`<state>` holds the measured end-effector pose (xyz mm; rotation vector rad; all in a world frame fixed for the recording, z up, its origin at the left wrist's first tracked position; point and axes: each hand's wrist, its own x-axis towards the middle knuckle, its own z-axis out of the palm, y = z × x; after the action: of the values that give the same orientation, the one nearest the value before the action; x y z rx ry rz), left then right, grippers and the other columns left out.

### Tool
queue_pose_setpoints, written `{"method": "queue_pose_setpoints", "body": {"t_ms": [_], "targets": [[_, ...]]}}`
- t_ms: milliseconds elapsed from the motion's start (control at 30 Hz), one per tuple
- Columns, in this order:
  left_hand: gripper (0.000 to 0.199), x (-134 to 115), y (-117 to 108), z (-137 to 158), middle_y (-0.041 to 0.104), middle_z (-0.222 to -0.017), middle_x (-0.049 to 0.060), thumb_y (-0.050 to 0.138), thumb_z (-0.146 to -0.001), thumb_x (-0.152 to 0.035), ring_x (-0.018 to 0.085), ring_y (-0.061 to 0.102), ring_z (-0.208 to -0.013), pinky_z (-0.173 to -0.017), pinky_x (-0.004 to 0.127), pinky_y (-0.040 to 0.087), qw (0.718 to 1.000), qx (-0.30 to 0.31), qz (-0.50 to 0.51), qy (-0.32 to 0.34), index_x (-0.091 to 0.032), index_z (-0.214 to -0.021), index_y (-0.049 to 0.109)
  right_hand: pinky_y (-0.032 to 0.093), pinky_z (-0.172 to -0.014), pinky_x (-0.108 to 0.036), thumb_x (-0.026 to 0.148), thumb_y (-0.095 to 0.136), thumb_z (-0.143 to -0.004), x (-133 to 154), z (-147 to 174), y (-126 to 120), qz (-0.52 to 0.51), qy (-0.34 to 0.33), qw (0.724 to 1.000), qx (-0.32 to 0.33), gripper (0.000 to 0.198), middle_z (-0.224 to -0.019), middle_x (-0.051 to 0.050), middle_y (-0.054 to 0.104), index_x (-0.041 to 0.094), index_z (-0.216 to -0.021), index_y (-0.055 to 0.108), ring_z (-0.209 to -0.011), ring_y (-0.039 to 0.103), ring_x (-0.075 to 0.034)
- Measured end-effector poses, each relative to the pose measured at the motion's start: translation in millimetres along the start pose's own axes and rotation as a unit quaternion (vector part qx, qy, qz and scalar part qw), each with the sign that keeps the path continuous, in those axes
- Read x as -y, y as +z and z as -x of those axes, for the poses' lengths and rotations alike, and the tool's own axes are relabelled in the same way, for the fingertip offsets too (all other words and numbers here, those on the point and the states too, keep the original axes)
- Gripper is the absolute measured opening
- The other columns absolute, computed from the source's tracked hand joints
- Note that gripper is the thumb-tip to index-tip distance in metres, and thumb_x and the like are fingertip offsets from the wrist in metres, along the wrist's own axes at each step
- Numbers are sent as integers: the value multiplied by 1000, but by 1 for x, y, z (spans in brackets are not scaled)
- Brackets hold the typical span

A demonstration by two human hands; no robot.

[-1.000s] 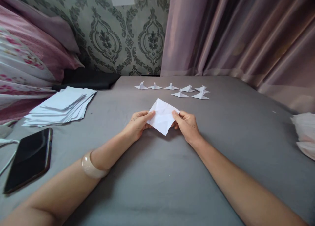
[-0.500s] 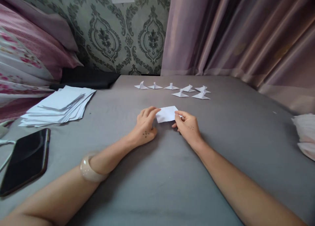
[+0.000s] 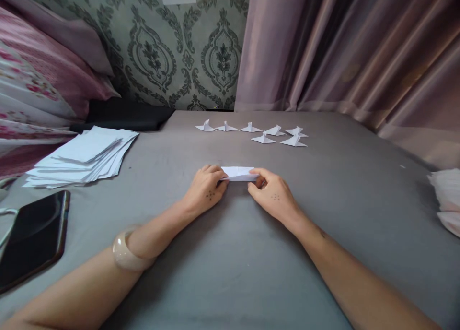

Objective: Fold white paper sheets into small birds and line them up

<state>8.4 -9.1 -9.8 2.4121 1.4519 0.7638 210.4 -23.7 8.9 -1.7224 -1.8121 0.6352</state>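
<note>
A small white sheet of paper (image 3: 237, 173) is stretched between my two hands above the grey cloth surface, and it looks like a narrow, folded strip. My left hand (image 3: 208, 186) grips its left end, fingers bent and thumb beneath. At the right end, my right hand (image 3: 271, 191) has its index finger along the paper's upper edge, with the thumb lower and a little apart from it. Beyond the hands stand several folded white paper birds (image 3: 250, 127), most in a back row, two slightly nearer.
To the left lies a stack of white paper sheets (image 3: 82, 157), with a black folded cloth (image 3: 125, 114) behind it. A dark phone (image 3: 36, 234) and a white cable (image 3: 7, 224) are at the near left. A whitish bundle (image 3: 447, 195) sits at the right edge. Curtains (image 3: 280, 47) hang behind.
The paper went from a flat, wider rectangle to a narrow strip seen lower down. My left hand moved slightly left and closed on its end; my right hand shifted its grip.
</note>
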Motion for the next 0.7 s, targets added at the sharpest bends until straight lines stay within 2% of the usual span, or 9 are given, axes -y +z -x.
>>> {"method": "queue_pose_setpoints", "body": {"t_ms": [67, 133, 200, 233, 400, 500, 700], "targets": [[20, -4, 0, 0, 66, -98, 9, 50, -86, -24, 24, 56, -90, -81, 37, 45, 1000, -3, 12, -24, -19, -88, 70, 47, -79, -31, 28, 60, -72, -5, -5, -4, 17, -24, 999, -30, 46, -108, -5, 61, 26, -117, 63, -91, 60, -19], [18, -8, -1, -1, 66, -100, 8, 54, -83, -25, 25, 54, -92, -83, 40, 44, 998, -2, 21, -57, -20, -85, 71, 44, -90, -33, 32, 62, -72, -8, -9, -5, 27, -31, 999, -21, 33, -116, -6, 57, 25, -104, 67, -103, 56, -21], [16, -10, -2, -2, 65, -103, 8, 56, -81, -28, 26, 53, -95, -88, 45, 41, 995, 0, 29, -90, -20, -81, 70, 40, -96, -36, 38, 60, -76, -11, -12, -5, 40, -19, 999, 3, 19, -115, -6, 58, 23, -84, 69, -109, 53, -23], [16, -11, -2, -2, 64, -104, 8, 58, -80, -30, 27, 52, -96, -89, 47, 41, 993, 2, 36, -110, -19, -79, 69, 39, -96, -37, 41, 59, -78, -12, -12, -4, 48, -12, 999, 10, 20, -114, -6, 58, 23, -77, 68, -108, 52, -24], [31, -8, -1, -5, 62, -108, 11, 57, -82, -41, 31, 49, -104, -92, 50, 39, 979, 5, 72, -193, -17, -62, 62, 39, -94, -37, 43, 55, -82, -17, -13, 3, 68, -9, 997, -20, 27, -112, -7, 60, 21, -68, 64, -103, 52, -24], [29, -6, 1, -5, 62, -107, 11, 56, -84, -39, 29, 50, -102, -93, 49, 38, 978, -11, 60, -197, -17, -65, 63, 40, -91, -36, 41, 57, -82, -21, -15, 7, 77, -11, 996, -46, 26, -109, -7, 61, 21, -66, 63, -100, 53, -23], [28, 2, 6, -5, 60, -103, 11, 60, -83, -38, 27, 50, -98, -90, 45, 40, 987, -21, 22, -157, -17, -64, 60, 41, -87, -36, 42, 59, -81, -22, -17, 9, 117, -11, 992, -54, 26, -104, -7, 59, 21, -64, 61, -95, 52, -23]]}}
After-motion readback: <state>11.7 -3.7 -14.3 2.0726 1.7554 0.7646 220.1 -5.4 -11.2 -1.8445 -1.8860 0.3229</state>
